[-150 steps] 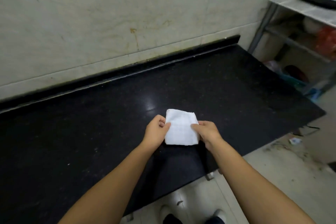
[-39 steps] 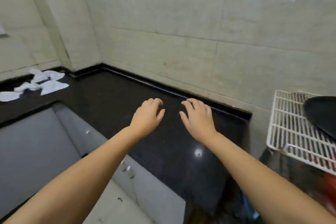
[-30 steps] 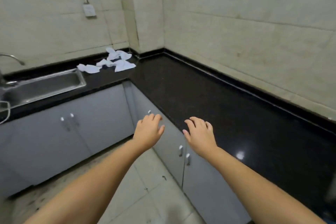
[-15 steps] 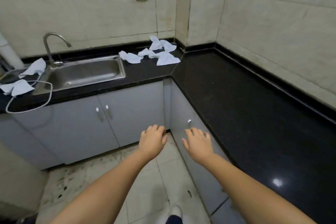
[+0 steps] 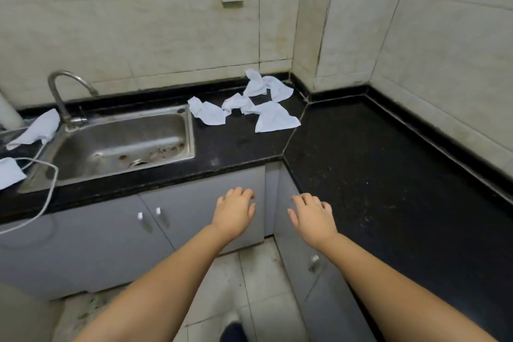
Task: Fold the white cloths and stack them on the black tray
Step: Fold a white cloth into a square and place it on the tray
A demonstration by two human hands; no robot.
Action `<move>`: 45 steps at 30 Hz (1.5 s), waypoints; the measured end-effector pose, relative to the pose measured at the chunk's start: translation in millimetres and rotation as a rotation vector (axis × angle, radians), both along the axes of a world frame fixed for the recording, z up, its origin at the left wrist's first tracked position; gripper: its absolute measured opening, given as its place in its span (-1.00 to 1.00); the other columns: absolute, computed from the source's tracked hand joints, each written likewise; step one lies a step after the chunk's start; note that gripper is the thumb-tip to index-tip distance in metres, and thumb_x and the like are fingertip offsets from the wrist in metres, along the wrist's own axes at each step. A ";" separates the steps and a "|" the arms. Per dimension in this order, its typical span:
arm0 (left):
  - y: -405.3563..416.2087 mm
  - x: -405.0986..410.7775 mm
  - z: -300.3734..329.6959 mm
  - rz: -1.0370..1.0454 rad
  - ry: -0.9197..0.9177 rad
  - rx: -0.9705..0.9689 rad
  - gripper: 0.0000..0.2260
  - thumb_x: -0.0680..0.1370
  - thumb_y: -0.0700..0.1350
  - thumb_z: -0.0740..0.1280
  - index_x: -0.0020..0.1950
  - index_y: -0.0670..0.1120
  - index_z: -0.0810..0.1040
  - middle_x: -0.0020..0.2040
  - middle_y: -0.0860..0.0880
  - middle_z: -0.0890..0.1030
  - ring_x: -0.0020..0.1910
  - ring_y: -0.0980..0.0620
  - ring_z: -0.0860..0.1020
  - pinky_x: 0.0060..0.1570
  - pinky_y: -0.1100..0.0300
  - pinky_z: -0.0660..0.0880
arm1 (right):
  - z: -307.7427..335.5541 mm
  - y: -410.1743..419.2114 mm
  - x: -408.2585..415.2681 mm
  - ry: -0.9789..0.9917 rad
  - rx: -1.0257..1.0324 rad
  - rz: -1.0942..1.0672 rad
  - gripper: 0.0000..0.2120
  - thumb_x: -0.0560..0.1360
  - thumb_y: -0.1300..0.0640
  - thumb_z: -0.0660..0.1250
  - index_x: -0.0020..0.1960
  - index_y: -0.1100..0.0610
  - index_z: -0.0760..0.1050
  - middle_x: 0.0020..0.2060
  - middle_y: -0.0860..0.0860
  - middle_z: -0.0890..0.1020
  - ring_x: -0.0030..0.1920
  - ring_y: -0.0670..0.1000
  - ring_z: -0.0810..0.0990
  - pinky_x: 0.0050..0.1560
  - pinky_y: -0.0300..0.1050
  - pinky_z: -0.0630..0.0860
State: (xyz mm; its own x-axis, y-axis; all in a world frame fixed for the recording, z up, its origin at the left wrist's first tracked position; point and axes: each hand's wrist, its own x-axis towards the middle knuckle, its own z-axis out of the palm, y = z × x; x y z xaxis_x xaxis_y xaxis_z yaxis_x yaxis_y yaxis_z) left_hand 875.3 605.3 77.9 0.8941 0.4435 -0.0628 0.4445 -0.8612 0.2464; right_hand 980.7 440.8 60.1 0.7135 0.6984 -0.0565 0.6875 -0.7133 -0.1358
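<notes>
— Where are the cloths lying as the person stands at the kitchen desk?

— A loose heap of crumpled white cloths [image 5: 251, 104] sits at the desk's [image 5: 374, 175] inner corner, against the back edge, just to the right of the steel sink [image 5: 122, 144]. Two more white cloths [image 5: 39, 128] lie at the far left, beside the tap [image 5: 62, 94]. The black tray is out of view.

— And the hands?

— Both are empty, fingers spread and relaxed, hovering in front of the desk's front edge over the grey cabinet doors [image 5: 194, 216]. Nothing is gripped. The heap lies straight ahead and up from them, well apart, across the desk's depth.

— Which hand is closer?

— The left hand [image 5: 234, 211] lines up almost directly below the heap; the right hand [image 5: 312, 216] sits a little to its right. The nearest cloth [image 5: 274, 119] points its long side toward the corner seam. My guess is either hand could reach it, the left slightly sooner.
</notes>
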 end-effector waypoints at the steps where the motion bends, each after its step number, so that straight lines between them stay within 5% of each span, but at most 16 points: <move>1: 10.7 16.6 -1.8 -0.013 0.001 0.001 -0.72 0.63 -0.02 0.11 0.31 -0.03 0.39 0.24 -0.06 0.45 0.28 -0.06 0.37 0.23 0.06 0.30 | -1.6 9.0 15.6 0.007 0.003 -0.010 -0.62 0.62 -0.06 0.04 0.38 0.04 0.30 0.30 0.02 0.40 0.30 0.06 0.37 0.29 0.03 0.27; 18: 237.3 317.0 -51.1 -0.458 0.129 0.073 -0.65 0.56 -0.22 0.15 0.36 -0.07 0.37 0.30 -0.07 0.44 0.28 -0.08 0.38 0.23 0.07 0.30 | -21.0 203.3 301.4 0.112 -0.097 -0.215 -0.72 0.56 0.21 0.08 0.17 0.04 0.48 0.17 0.01 0.50 0.21 0.06 0.43 0.28 0.01 0.25; 22: 258.5 347.9 -72.7 -0.646 0.230 0.094 -0.58 0.57 -0.21 0.15 0.45 -0.09 0.28 0.44 -0.07 0.31 0.42 -0.06 0.27 0.39 0.07 0.20 | -34.2 225.7 340.6 0.174 -0.150 -0.226 -0.61 0.55 0.23 0.11 0.36 0.06 0.34 0.33 0.04 0.37 0.34 0.08 0.32 0.33 0.05 0.24; 32: 267.7 359.8 -80.9 -0.617 0.162 0.282 -0.77 0.56 -0.21 0.10 0.19 -0.15 0.40 0.18 -0.12 0.44 0.15 -0.12 0.40 0.09 0.06 0.27 | -54.5 234.6 368.2 0.074 -0.245 -0.244 -0.70 0.54 0.18 0.13 0.26 0.11 0.39 0.19 0.06 0.44 0.22 0.09 0.39 0.23 0.01 0.33; 37: 256.5 344.5 -72.5 -0.613 0.092 0.176 -0.83 0.56 -0.15 0.14 0.07 -0.13 0.47 0.08 -0.09 0.49 0.11 -0.08 0.44 0.13 0.09 0.29 | -34.4 204.1 345.3 0.182 0.088 -0.341 -0.90 0.53 0.12 0.19 0.01 0.10 0.43 -0.04 0.02 0.54 0.06 0.06 0.47 0.09 -0.03 0.41; 39: 248.1 338.8 -63.3 -0.500 -0.017 -0.046 -0.91 0.55 -0.14 0.20 -0.02 -0.10 0.47 -0.06 -0.04 0.52 -0.03 -0.01 0.46 0.11 0.11 0.38 | -21.9 188.1 338.5 0.283 0.319 -0.435 -0.98 0.51 0.14 0.24 -0.08 0.08 0.41 -0.11 0.01 0.56 -0.04 0.03 0.51 -0.01 -0.05 0.47; 41: 230.0 334.6 -44.3 -0.317 -0.132 -0.309 -0.96 0.53 -0.15 0.25 -0.10 -0.09 0.44 -0.21 -0.04 0.52 -0.22 0.01 0.47 -0.12 0.10 0.45 | -8.0 166.1 330.0 0.366 0.547 -0.531 -0.97 0.51 0.17 0.25 -0.10 0.07 0.41 -0.10 0.03 0.58 -0.12 0.00 0.54 -0.14 -0.14 0.47; 45: 183.1 335.5 -6.6 -0.105 -0.272 -0.701 -0.96 0.55 -0.18 0.24 -0.07 -0.06 0.46 -0.20 -0.03 0.55 -0.26 0.11 0.49 -0.27 0.23 0.42 | 21.9 119.7 312.7 0.396 0.887 -0.622 -0.91 0.53 0.23 0.23 -0.12 0.08 0.45 -0.22 0.04 0.54 -0.26 -0.06 0.45 -0.31 -0.37 0.37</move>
